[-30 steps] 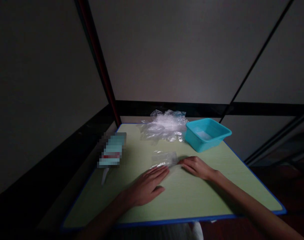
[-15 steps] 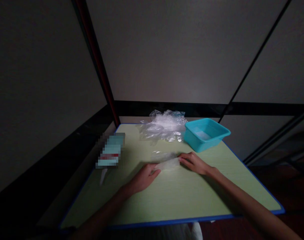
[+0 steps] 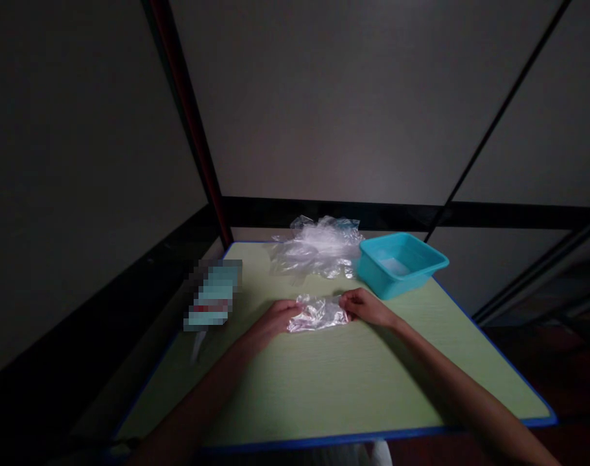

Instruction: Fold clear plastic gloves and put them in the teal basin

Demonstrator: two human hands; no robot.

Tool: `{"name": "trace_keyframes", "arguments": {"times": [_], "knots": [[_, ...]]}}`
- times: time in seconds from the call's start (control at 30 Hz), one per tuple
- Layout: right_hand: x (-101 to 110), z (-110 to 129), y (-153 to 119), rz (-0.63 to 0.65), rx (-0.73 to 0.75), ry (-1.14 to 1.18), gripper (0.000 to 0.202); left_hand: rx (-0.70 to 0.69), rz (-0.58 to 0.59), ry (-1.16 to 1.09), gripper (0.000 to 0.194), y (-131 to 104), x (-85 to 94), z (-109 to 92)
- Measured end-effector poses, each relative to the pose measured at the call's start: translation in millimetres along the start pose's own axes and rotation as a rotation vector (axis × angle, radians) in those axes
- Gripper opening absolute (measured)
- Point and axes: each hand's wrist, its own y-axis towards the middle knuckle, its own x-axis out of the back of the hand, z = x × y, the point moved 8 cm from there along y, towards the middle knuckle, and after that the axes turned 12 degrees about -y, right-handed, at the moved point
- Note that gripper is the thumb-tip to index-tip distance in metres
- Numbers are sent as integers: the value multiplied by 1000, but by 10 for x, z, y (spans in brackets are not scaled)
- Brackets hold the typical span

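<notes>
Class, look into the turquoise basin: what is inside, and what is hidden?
A whitish patch shows inside the turquoise basin; what it is cannot be told. The near wall hides whatever lies directly behind it.

Pixelation masks a pale-green item [image 3: 213, 294] at left on the worktop [image 3: 367, 395], the bottom edge crops both forearms [image 3: 450, 372], and the left hand [image 3: 275, 317] and right hand [image 3: 364, 306] conceal parts of a clear plastic film [image 3: 318, 314].
</notes>
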Motion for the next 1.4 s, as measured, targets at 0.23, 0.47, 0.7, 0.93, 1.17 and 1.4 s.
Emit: {"name": "trace_keyframes", "arguments": {"times": [0.23,0.47,0.7,0.93,1.17,1.4], "knots": [[-28,-139,81,-49,-117,53,21,130,52,-226,33,-11,-11,-4],[17,-162,53,-165,-170,2,22,224,115,-321,32,-35,-17,1],[100,-41,5,-312,-122,-205,27,250,154,-368,27,-13,-3,42],[206,169,-136,-457,-46,-478,22,247,131,-343,27,-17,5,39],[-239,519,-244,-299,215,-821,56,236,149,-342,32,-65,-48,-15],[-411,367,-186,-191,152,-994,75,244,131,-335,31,-34,-25,18]]}}
